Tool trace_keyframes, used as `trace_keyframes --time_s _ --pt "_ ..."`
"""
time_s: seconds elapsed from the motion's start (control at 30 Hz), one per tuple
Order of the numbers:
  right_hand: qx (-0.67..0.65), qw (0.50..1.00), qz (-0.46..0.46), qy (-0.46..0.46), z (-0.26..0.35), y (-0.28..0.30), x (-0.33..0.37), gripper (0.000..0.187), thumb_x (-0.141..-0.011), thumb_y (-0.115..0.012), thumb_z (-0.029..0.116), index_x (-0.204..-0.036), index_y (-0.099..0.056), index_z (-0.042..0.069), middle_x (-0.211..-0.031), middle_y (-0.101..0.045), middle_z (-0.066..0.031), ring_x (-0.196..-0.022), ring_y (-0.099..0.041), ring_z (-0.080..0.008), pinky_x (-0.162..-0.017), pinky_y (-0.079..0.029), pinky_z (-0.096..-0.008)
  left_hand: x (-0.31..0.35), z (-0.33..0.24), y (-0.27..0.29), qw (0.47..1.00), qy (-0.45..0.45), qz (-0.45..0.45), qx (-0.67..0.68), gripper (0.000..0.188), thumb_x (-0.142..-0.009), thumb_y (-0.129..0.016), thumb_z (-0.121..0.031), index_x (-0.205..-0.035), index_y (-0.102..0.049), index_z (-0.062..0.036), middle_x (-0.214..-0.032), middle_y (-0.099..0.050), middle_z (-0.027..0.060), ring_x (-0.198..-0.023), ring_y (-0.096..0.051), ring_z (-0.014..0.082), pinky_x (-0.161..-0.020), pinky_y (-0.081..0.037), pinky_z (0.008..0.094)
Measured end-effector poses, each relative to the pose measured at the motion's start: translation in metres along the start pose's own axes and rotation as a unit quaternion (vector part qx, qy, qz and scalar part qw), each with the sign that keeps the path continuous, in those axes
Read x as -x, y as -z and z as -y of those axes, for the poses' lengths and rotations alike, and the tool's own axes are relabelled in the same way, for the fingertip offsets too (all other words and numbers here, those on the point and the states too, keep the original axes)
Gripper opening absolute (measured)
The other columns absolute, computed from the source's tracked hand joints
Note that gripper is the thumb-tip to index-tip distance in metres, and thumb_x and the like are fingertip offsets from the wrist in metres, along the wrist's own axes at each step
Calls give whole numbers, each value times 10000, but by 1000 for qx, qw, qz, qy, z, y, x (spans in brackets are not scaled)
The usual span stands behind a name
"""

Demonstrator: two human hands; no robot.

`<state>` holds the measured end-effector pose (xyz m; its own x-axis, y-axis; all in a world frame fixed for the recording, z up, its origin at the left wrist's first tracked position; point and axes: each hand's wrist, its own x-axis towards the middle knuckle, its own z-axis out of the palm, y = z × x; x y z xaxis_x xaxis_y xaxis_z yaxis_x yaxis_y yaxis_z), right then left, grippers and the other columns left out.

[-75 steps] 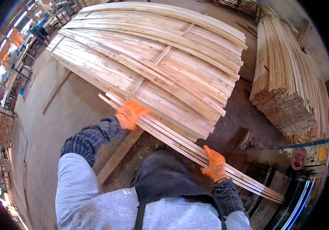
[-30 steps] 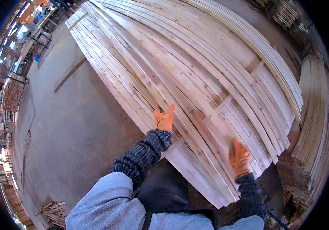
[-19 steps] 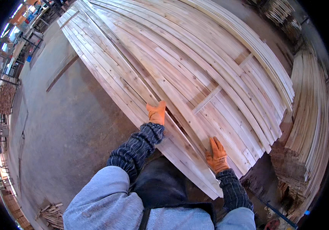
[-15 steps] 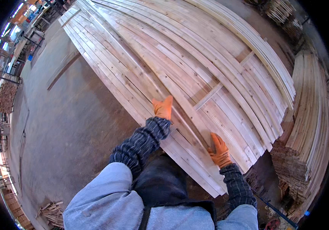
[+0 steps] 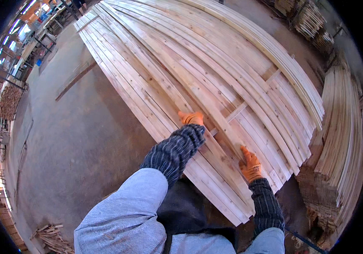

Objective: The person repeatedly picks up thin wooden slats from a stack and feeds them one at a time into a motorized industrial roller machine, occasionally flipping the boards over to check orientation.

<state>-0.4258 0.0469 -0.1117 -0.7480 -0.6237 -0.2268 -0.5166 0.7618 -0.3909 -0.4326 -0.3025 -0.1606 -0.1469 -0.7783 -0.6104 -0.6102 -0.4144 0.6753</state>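
Note:
Long pale wooden boards (image 5: 270, 137) lie side by side beneath both hands, which wear orange gloves. My left hand (image 5: 191, 118) is closed over a long wooden board (image 5: 171, 93), thumb pointing left; its fingertips are partly hidden. A narrow dark gap runs between that board and the neighbouring wooden board (image 5: 207, 101) to its right. Against the near end of this second board rests my right hand (image 5: 251, 164), its fingers stretched out and its thumb apart. Short wooden crosspieces (image 5: 237, 111) show in gaps between the boards.
At the right stands a tall stack of boards (image 5: 338, 148). A concrete floor (image 5: 88, 139) stretches to the left, with a strip of wood (image 5: 75, 80) on it. Scrap sticks (image 5: 52, 238) lie in a heap at lower left. Workbenches (image 5: 31, 51) line the far left.
My left hand has moved right and slightly down; my right hand has shifted slightly right. The board by my left hand now lies flatter, with a gap visible beside it.

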Motion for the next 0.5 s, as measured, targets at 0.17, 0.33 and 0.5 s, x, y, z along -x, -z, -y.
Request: trace_keyframes --time_s 0.17,0.33,0.5 --pt "-266 955 130 -6 10 9 36 754 -905 -695 182 -1596 -393 142 -1548 -493 -212 -1418 -490 -349 -1193 -378 -425 -14 38 45 925 -27 239 294 808 -821 -819 -190 -1467 -397 48 -1341 -576 204 -1242 -556 319 -1108 -449 418" --pt "-403 887 222 -46 -16 -7 58 606 -1059 -609 318 -1589 -418 94 -1577 -485 -148 -1491 -396 -245 -1220 -312 -349 -17 71 58 900 -103 369 209 787 -914 -768 -427 -1552 -475 -74 -1604 -443 123 -1501 -348 269 -1233 -260 480" --pt "-346 908 200 -129 24 -17 25 604 -1040 -603 389 -1546 -473 84 -1514 -547 -192 -1436 -484 -272 -1183 -377 -368 11 46 44 946 49 266 181 962 -908 -744 -507 -1615 -288 -40 -1661 -364 93 -1497 -348 330 -1215 -253 570"
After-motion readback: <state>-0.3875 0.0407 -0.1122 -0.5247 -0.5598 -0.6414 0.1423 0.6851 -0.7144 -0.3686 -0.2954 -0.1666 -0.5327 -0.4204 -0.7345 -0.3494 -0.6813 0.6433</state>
